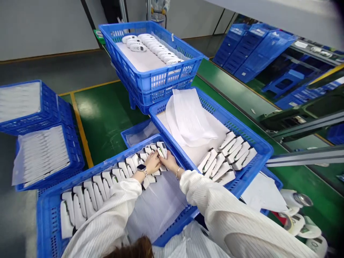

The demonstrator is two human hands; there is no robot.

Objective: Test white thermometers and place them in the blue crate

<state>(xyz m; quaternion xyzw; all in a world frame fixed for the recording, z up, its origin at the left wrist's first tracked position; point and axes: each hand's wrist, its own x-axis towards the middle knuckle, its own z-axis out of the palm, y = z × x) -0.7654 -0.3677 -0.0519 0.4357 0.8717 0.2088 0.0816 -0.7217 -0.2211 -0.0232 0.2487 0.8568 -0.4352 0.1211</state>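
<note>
Both hands meet at the far right end of a long row of white plastic housings (103,186) with black ends, standing on edge in the near blue crate (43,215). My right hand (170,162) is closed round one white plastic housing (161,147), thumb and fingers along its sides. My left hand (152,163), a watch on its wrist, has its fingers bent against the same housing from the left. Its fingertips are partly hidden. A few more housings lie just under the left hand. A white translucent sheet (158,208) covers the crate's floor nearer me.
To the right, another blue crate (258,143) holds white sheets (190,118) and stacked housings (228,156). Stacked crates (145,80) behind carry rows of white pieces. More filled crates (76,154) stand left. A metal-capped container (295,198) sits at right. A person (159,7) is far back.
</note>
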